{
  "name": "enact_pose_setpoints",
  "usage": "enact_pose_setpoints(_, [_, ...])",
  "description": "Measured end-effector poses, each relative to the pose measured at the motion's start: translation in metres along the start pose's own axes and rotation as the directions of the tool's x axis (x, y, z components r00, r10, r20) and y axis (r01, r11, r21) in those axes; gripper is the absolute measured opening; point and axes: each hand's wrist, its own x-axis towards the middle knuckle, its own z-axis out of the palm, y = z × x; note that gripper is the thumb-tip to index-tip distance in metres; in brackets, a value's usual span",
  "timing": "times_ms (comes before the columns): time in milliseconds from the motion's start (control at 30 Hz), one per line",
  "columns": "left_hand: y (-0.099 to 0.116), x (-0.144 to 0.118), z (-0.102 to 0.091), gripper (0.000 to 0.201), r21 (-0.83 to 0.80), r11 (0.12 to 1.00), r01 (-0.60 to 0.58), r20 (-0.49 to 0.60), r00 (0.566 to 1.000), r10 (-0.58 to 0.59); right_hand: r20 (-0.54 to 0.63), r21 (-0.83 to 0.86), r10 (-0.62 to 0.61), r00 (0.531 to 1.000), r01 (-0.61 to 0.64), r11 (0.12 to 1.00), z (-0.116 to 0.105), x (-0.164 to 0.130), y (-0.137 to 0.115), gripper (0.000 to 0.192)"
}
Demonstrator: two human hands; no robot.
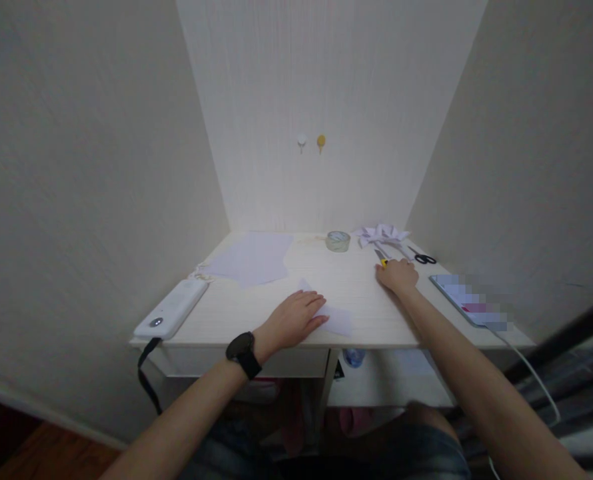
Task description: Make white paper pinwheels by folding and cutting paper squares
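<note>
Covering yellow tool point(382, 260), right hand point(399, 275); grip unclear.

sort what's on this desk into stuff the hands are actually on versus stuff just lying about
In hand:
left hand flat on small paper piece
right hand on yellow cutter

Lying about:
tape roll
scissors
paper sheets
crumpled paper
white device
</note>
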Motion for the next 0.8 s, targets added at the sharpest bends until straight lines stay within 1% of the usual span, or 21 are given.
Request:
enact_pose_setpoints(133, [-0.006, -0.003, 0.001, 0.043, -0.029, 1.0, -0.001, -0.012, 1.0, 0.001, 0.011, 0.019, 0.017, 1.0, -0.017, 1.0, 0.0, 0.001, -0.001, 0.047])
enact_pose_setpoints(233, [-0.008, -0.002, 0.005, 0.042, -0.031, 1.0, -0.002, -0.023, 1.0, 0.001, 0.02, 0.016, 0.007, 1.0, -0.007, 1.0, -0.004, -0.004, 0.003, 0.045])
enact_pose_setpoints(267, [-0.008, -0.002, 0.007, 0.042, -0.032, 0.999, 0.004, -0.025, 1.0, -0.005, 0.027, 0.01, -0.02, 0.999, 0.02, 1.0, -0.006, -0.007, 0.005, 0.045])
enact_pose_setpoints(333, [-0.007, -0.002, 0.008, 0.041, -0.033, 0.999, 0.028, -0.031, 0.999, -0.029, 0.049, 0.006, -0.136, 0.989, 0.136, 0.991, -0.012, -0.017, 0.011, 0.044])
enact_pose_setpoints(367, [-0.007, -0.002, 0.008, 0.042, -0.034, 0.999, 0.039, -0.034, 0.999, -0.041, 0.063, 0.016, -0.219, 0.974, 0.219, 0.976, -0.015, -0.024, 0.014, 0.041])
enact_pose_setpoints(433, [-0.006, -0.002, 0.007, 0.043, -0.042, 0.997, 0.061, -0.043, 0.997, -0.062, 0.07, 0.066, -0.378, 0.923, 0.374, 0.925, -0.022, -0.04, 0.022, 0.037])
enact_pose_setpoints(533, [-0.005, -0.002, 0.004, 0.043, -0.067, 0.994, 0.089, -0.051, 0.994, -0.093, 0.061, 0.161, -0.559, 0.827, 0.545, 0.823, -0.033, -0.067, 0.035, 0.036])
enact_pose_setpoints(600, [-0.005, -0.003, 0.003, 0.038, -0.079, 0.991, 0.107, -0.05, 0.993, -0.111, 0.054, 0.211, -0.625, 0.779, 0.602, 0.77, -0.038, -0.082, 0.041, 0.036])
enact_pose_setpoints(700, [-0.004, -0.003, 0.002, 0.024, -0.097, 0.985, 0.142, -0.065, 0.987, -0.149, 0.044, 0.272, -0.692, 0.721, 0.658, 0.702, -0.041, -0.097, 0.045, 0.035])
enact_pose_setpoints(800, [-0.004, -0.004, 0.002, 0.022, -0.112, 0.972, 0.206, -0.115, 0.969, -0.219, 0.022, 0.316, -0.745, 0.666, 0.702, 0.637, -0.042, -0.106, 0.044, 0.035])
